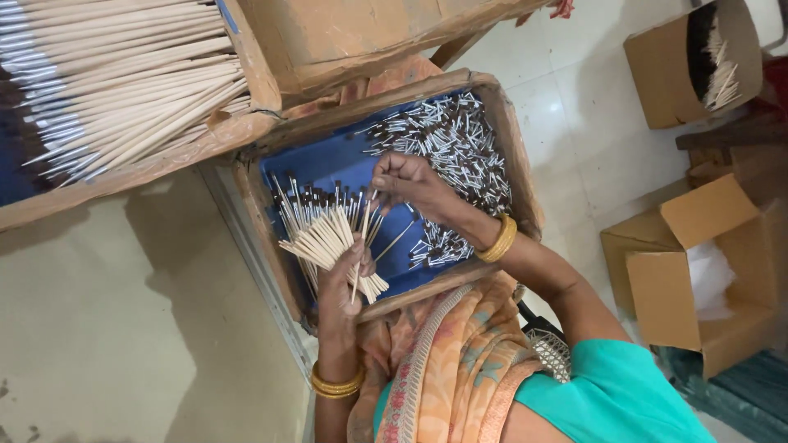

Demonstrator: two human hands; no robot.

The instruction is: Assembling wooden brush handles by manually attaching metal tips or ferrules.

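Head view recorded a blue-lined cardboard tray (pixel 305 168) at centre, rims worn. Second tray of long pale sticks (pixel 123 78) sat at 10 o'clock from it, touching its corner. Open cardboard boxes (pixel 698 271) stood at 3 o'clock on the tiled floor (pixel 574 123). Heap of small metal-capped brush heads (pixel 460 148) filled the blue tray's 1 o'clock half. Left hand (pixel 341 287) at 6 o'clock, fingers closed around a fanned bundle of short brushes (pixel 324 234). Right hand (pixel 406 182) at centre, fingertips pinched narrow on one thin stick (pixel 361 246), just above the bundle. Gold bangles (pixel 501 238) on both wrists.
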